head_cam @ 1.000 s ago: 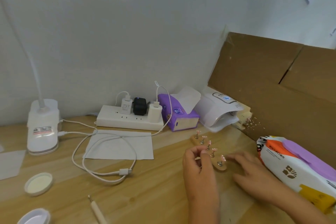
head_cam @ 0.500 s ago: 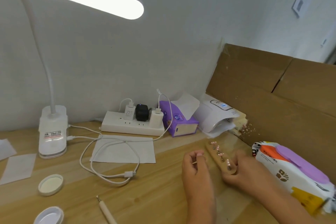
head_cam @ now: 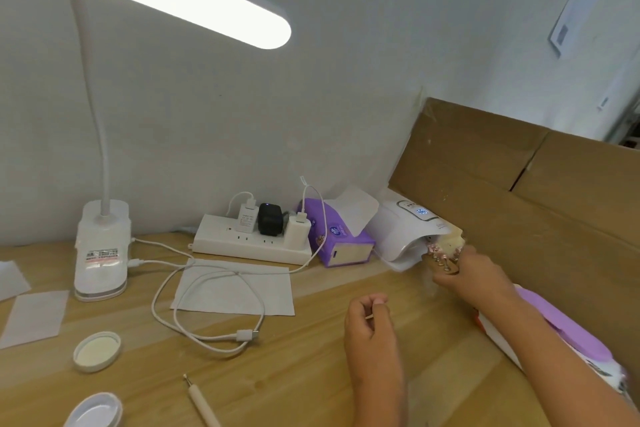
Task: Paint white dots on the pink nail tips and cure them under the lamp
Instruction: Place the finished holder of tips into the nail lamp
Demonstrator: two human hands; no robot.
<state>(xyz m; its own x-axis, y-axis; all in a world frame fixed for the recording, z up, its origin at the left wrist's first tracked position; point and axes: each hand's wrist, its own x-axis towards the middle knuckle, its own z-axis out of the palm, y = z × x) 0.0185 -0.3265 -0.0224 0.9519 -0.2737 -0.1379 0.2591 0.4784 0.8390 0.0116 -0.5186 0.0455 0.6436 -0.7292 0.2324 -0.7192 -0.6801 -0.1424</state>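
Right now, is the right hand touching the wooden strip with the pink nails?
Touching. The head view shows the right hand gripping the near end of the wooden strip.

**Your right hand (head_cam: pixel 474 279) holds the wooden holder (head_cam: pixel 447 265) of pink nail tips (head_cam: pixel 437 250) at the curing lamp's (head_cam: pixel 398 236) mouth.**

You grip the holder's near end, and its far end with the tips sits just at the white lamp's opening. The lamp's display glows blue. Your left hand (head_cam: pixel 372 326) is over the wooden table (head_cam: pixel 311 374) nearer you, fingers curled, pinching a thin stick (head_cam: pixel 370 316). A dotting tool (head_cam: pixel 202 402) lies near two white lids (head_cam: pixel 97 350), well apart from both hands.
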